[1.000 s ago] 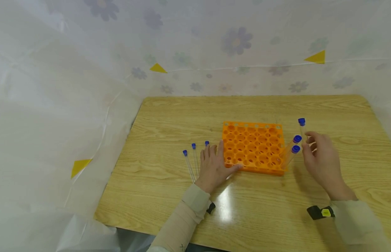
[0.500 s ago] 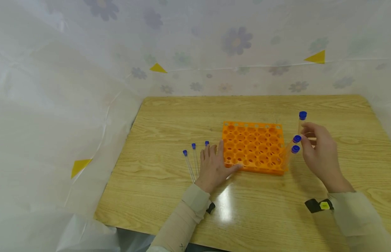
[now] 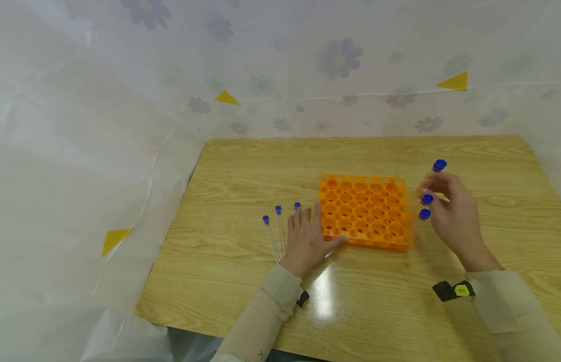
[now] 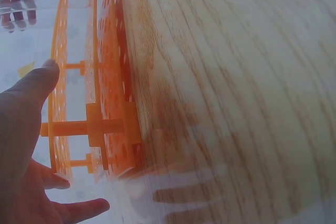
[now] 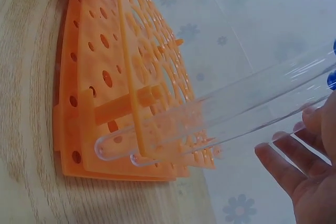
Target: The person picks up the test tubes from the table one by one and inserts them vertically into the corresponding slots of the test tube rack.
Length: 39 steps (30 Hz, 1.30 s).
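Note:
An orange test tube rack (image 3: pixel 362 211) stands on the wooden table. My left hand (image 3: pixel 306 246) rests at its near left corner, fingers spread and straight, thumb along the front edge; in the left wrist view the thumb tip touches the top plate of the rack (image 4: pixel 113 124). My right hand (image 3: pixel 459 216) pinches a clear test tube with a blue cap (image 3: pixel 440 165), tilted with its lower end toward the rack's right side. Two more capped test tubes (image 3: pixel 425 214) lean at the rack's right end. Their rounded bottoms show close to the rack (image 5: pixel 105 82) in the right wrist view.
Several blue-capped test tubes (image 3: pixel 272 240) lie on the table left of my left hand, partly hidden by it. A white flowered sheet (image 3: pixel 280 65) with yellow triangles hangs behind the table (image 3: pixel 244 166). A pale sheet (image 3: pixel 72 176) covers the left side.
My right hand has moved slightly left and away from me, raising its test tube and tilting the lower end toward the rack. The left hand and rack have stayed put.

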Motion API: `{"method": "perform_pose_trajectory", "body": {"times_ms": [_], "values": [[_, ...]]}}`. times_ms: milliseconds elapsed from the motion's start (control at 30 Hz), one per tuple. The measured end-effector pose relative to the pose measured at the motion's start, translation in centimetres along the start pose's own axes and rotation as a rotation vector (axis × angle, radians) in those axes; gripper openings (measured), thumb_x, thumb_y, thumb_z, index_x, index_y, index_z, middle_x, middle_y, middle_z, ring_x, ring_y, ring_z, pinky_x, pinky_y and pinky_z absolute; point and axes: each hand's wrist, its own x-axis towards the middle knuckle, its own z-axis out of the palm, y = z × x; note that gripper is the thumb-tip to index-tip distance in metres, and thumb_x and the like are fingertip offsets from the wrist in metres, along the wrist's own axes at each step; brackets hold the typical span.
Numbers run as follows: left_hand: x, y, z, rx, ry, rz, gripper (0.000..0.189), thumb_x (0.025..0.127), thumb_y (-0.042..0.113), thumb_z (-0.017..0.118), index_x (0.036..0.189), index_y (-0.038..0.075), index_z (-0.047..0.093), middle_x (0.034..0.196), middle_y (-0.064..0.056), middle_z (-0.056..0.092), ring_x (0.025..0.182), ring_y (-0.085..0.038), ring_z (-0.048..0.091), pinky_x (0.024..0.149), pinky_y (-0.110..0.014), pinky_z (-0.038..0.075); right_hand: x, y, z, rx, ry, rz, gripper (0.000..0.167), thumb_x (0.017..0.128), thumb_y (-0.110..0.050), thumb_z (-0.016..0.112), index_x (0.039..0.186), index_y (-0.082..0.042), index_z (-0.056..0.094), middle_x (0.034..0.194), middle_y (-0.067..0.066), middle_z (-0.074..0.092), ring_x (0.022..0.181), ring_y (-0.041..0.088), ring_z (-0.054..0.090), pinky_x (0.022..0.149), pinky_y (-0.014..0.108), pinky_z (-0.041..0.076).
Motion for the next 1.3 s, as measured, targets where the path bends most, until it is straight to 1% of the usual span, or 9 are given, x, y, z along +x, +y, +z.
{"method": "perform_pose_trajectory", "body": {"times_ms": [133,300,467,700,767,933,1100,1300], "values": [[0.0,0.1,0.0,0.006,-0.006,-0.003,0.108,0.082,0.083,0.048,0.161,0.018,0.012,0.152,-0.014,0.038,0.147,-0.039,0.027,0.122,-0.055,0.021,-0.1,0.2,0.2,0.033,-0.038,0.039,0.033,0.094,0.004,0.059,0.127,0.003,0.054,0.107,-0.012,0.057,0.101,-0.008,0.058,0.080,-0.001,0.045],[0.0,0.1,-0.1,0.010,-0.006,-0.002,0.108,0.082,0.083,0.047,0.161,0.017,0.012,0.151,-0.014,0.038,0.147,-0.038,0.027,0.122,-0.055,0.021,-0.4,0.4,0.2,0.021,-0.074,0.090,0.032,0.096,-0.003,0.060,0.128,-0.001,0.053,0.107,-0.014,0.056,0.100,-0.010,0.057,0.078,-0.001,0.045],[0.0,0.1,-0.1,0.022,-0.005,-0.003,0.108,0.082,0.084,0.046,0.161,0.018,0.011,0.151,-0.013,0.038,0.147,-0.037,0.028,0.122,-0.054,0.022,-0.7,0.4,0.3,0.011,-0.106,0.094,0.032,0.097,-0.006,0.059,0.128,-0.003,0.054,0.108,-0.011,0.057,0.100,-0.010,0.057,0.077,0.000,0.045],[0.1,0.1,-0.1,0.028,-0.011,-0.009,0.108,0.082,0.084,0.045,0.161,0.019,0.011,0.152,-0.012,0.038,0.147,-0.037,0.028,0.122,-0.054,0.021,-1.0,0.7,0.3,0.017,-0.170,0.089,0.030,0.099,-0.006,0.055,0.129,-0.003,0.054,0.111,0.000,0.059,0.095,-0.004,0.059,0.080,-0.001,0.044],[0.1,0.1,-0.1,0.028,-0.011,-0.008,0.108,0.082,0.084,0.045,0.161,0.019,0.011,0.152,-0.013,0.038,0.147,-0.037,0.028,0.122,-0.054,0.021,-1.0,0.8,0.3,0.008,-0.179,0.094,0.029,0.099,-0.007,0.055,0.128,-0.003,0.055,0.111,0.002,0.060,0.095,-0.005,0.058,0.081,-0.002,0.042],[0.0,0.0,0.0,0.026,0.002,0.002,0.108,0.082,0.083,0.046,0.160,0.017,0.012,0.151,-0.014,0.039,0.146,-0.039,0.029,0.121,-0.055,0.022,-1.1,0.9,0.5,-0.025,-0.199,0.122,0.026,0.099,-0.010,0.057,0.125,-0.004,0.055,0.111,0.006,0.061,0.100,-0.014,0.053,0.084,-0.003,0.038],[-0.2,0.0,-0.1,0.012,0.026,0.018,0.107,0.083,0.081,0.048,0.160,0.015,0.015,0.149,-0.016,0.041,0.145,-0.040,0.031,0.120,-0.056,0.024,-1.2,1.2,0.6,-0.044,-0.224,0.142,0.027,0.100,-0.012,0.056,0.126,-0.004,0.055,0.112,0.010,0.062,0.099,-0.015,0.051,0.083,-0.003,0.037],[-0.1,0.1,-0.1,0.016,0.000,0.001,0.108,0.082,0.082,0.047,0.160,0.017,0.012,0.151,-0.014,0.039,0.146,-0.038,0.029,0.122,-0.054,0.022,-1.3,1.4,0.6,-0.044,-0.228,0.130,0.026,0.099,-0.008,0.057,0.125,-0.003,0.054,0.113,0.013,0.063,0.104,-0.023,0.044,0.083,-0.004,0.035]]}}
